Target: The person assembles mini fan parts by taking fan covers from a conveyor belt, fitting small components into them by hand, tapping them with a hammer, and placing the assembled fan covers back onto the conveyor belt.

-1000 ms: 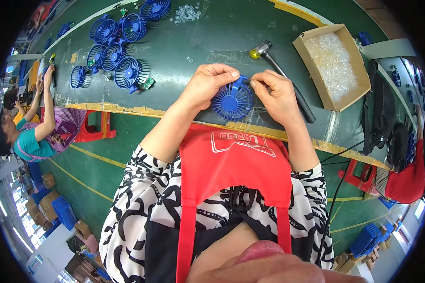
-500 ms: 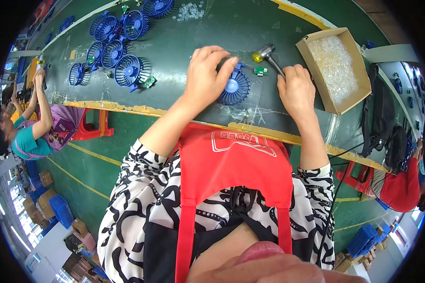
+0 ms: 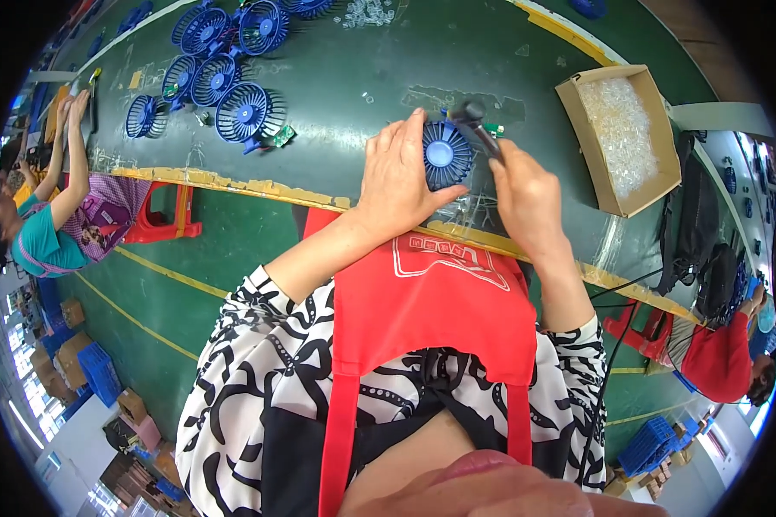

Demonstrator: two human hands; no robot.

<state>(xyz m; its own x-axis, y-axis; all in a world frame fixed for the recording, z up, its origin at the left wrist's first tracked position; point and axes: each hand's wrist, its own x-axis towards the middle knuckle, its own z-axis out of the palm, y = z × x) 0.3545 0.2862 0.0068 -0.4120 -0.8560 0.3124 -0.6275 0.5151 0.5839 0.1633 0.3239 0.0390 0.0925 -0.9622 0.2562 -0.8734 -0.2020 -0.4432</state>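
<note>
A blue round fan housing with slatted sides lies on the green tabletop in front of me. My left hand rests beside its left edge, fingers stretched out and thumb reaching along its near side. In my right hand is the handle of a small hammer. The dark hammer head, blurred by motion, hangs over the upper right edge of the housing; I cannot tell whether it touches. Behind the hammer, a small green circuit board shows only in part.
Several more blue fan housings, some with green boards, lie at the left. A cardboard box of small clear plastic pieces stands at the right. Loose clear pieces lie at the far side. A co-worker sits at the left.
My right hand has lifted the hammer off the table and swung it left over the fan housing. My left hand has flattened out and shifted nearer to me beside the housing.
</note>
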